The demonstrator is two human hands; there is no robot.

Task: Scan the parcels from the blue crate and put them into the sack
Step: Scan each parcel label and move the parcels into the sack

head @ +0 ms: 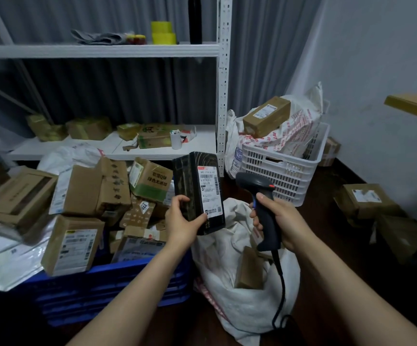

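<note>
Above the sack (242, 295), my left hand (181, 221) grips a black parcel (198, 193), my right hand (282, 221) squeezes the scanner (262, 203); blue crate (107, 290) beside it looks full.

Dim, bluish light; warped, blurred edges

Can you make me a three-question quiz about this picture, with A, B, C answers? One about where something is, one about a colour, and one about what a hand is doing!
1. Where is the sack?
A. right of the blue crate
B. on the shelf
C. inside the white basket

2. What colour is the parcel in the left hand?
A. yellow
B. black
C. red

3. What is the right hand doing?
A. resting empty
B. gripping the scanner
C. pulling the sack open

Answers: 1 A, it sits beside the crate on the floor; 2 B, black with a white label; 3 B, fingers wrap the handle.
</note>
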